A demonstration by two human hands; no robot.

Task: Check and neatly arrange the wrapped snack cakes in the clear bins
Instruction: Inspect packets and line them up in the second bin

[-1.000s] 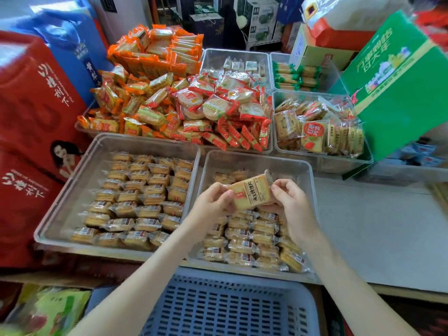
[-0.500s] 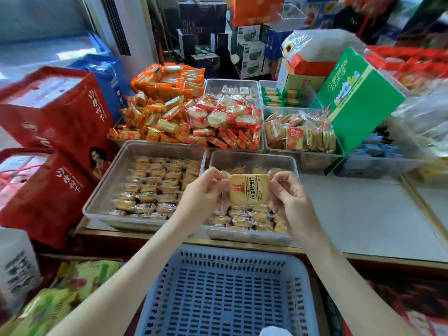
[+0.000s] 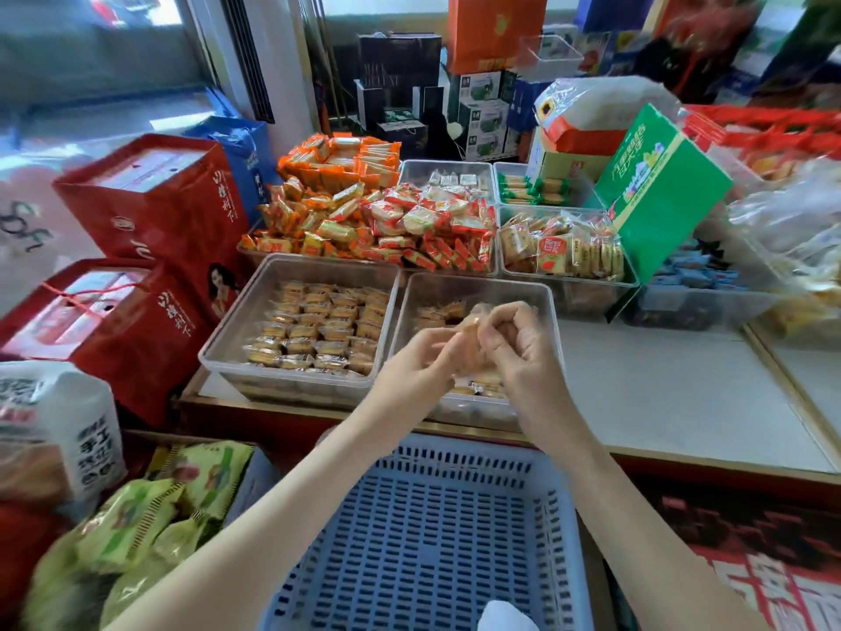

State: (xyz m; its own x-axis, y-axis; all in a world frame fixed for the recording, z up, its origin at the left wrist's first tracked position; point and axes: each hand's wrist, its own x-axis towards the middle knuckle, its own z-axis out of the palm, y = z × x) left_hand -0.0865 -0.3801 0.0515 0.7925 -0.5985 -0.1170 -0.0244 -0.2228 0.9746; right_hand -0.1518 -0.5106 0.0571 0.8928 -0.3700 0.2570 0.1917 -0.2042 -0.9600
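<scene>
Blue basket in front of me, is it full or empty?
Almost empty: the blue basket shows its bare slotted floor; only a small white thing lies at its near edge, cannot tell what.

Chinese print on shop packaging.
Red bag [image 3: 182,211] reads "山楂树下"; white sack [image 3: 68,425] shows "手工"; other print too blurred.
</scene>
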